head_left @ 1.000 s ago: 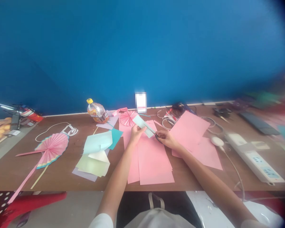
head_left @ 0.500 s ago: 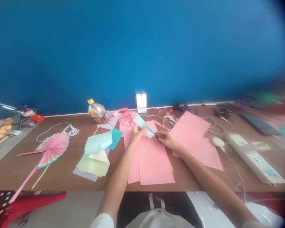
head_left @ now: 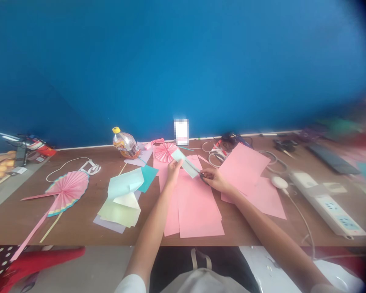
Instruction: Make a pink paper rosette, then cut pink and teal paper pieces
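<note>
A pale blue strip of paper (head_left: 188, 167) is pinched at its left edge by my left hand (head_left: 173, 170). My right hand (head_left: 212, 179) grips a pair of dark scissors (head_left: 201, 174), whose blades lie along the right side of the strip. Both hands are above long pink paper sheets (head_left: 198, 211) spread on the table. Just behind my left hand lies a pleated pink paper rosette (head_left: 165, 152). More pink sheets (head_left: 244, 167) lie to the right of my right hand.
Pale blue, green and teal papers (head_left: 125, 183) lie left of my arms, with a pink pleated fan (head_left: 68, 189) farther left. A yellow-capped bottle (head_left: 126, 144) and a bright phone-like screen (head_left: 181, 132) stand near the wall. A white power strip (head_left: 332, 207) and cables sit right.
My left hand has shifted slightly left along the paper strip, so its fingers cover less of it. The scissors and my right hand stay almost in place.
</note>
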`<state>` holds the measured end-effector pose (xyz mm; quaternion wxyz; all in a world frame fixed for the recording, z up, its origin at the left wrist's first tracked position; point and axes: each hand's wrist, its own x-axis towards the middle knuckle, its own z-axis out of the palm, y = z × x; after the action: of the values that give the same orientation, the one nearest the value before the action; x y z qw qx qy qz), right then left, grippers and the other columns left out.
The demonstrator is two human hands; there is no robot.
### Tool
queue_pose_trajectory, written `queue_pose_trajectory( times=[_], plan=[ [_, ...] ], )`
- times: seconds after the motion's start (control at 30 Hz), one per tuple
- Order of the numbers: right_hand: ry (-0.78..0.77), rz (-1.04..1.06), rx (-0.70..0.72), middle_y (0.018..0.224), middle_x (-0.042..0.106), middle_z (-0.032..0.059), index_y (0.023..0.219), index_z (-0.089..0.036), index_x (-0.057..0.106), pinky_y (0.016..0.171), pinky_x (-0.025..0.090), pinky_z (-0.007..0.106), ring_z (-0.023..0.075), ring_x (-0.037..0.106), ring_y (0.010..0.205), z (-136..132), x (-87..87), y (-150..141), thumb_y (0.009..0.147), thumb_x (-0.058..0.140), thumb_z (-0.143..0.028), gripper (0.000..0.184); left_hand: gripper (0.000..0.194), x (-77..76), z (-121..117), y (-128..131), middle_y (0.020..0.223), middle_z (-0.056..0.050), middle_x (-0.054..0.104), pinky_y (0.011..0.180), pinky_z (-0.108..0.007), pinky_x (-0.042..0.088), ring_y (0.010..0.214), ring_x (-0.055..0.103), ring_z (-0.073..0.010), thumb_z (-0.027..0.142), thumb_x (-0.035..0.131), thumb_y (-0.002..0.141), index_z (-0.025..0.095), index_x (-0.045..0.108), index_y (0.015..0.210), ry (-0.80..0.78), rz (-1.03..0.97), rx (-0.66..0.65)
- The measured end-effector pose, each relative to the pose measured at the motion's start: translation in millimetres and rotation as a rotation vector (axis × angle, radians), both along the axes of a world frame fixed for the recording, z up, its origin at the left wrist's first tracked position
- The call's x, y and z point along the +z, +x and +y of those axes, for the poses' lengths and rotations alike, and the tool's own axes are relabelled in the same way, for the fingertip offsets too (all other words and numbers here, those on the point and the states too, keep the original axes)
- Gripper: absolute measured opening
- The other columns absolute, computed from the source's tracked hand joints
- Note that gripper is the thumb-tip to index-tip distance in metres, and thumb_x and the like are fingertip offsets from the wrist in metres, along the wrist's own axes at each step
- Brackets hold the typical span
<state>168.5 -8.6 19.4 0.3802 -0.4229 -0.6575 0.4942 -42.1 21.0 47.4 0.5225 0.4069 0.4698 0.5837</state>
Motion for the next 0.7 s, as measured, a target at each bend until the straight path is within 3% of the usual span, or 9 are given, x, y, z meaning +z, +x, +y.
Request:
queue_pose_trajectory(
  times=[0.4,0.7],
  plan=[
    [-0.018,0.01,-0.016,0.063,0.048,-0.0046,0.108,-0.015,0.063,0.05,0.035,0.023,0.009,0.045,0.052,-3,6.3,-4,0.08,0.064,-0.045,0.041,0.044,2.8,-2,-2,0.081,-0.008,0.07,0.074,-0.03,0.044,0.087,0.062,-0.0206,0.051,0.076,0.071,0.013,0.068,0.092,-0.003,0.02,-0.011],
    [-0.015,0.052,0.035,0.063,0.047,-0.0058,0.118,-0.017,0.057,0.051,0.037,0.024,0.0097,0.047,0.053,-2,8.8,-4,0.08,0.066,-0.043,0.046,0.043,-3.5,0,-3,0.084,-0.01,0.071,0.072,-0.031,0.045,0.082,0.062,-0.0204,0.047,0.078,0.068,0.012,0.07,0.093,0.008,0.03,-0.025]
  ],
)
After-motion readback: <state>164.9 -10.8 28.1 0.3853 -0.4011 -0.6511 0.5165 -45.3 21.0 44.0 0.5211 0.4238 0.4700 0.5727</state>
